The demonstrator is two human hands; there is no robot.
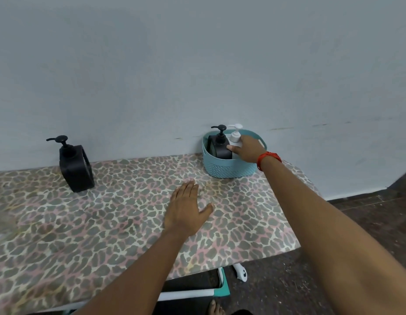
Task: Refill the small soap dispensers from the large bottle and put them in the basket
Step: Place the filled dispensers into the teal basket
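A teal basket (227,170) stands at the table's far right against the wall. Inside it are a black pump dispenser (220,146) and a white pump dispenser (235,135). My right hand (247,150), with a red band at the wrist, reaches into the basket and grips the white dispenser's body; most of that bottle is hidden behind the hand. My left hand (186,210) rests flat on the table, fingers straight, holding nothing. A larger black pump bottle with a side handle (75,167) stands upright at the far left of the table.
The table (84,223) wears a leopard-print cloth and butts against a pale blue wall. Its right edge drops to a dark floor. Under the front edge show a white and teal frame (220,289) and a white object (241,272).
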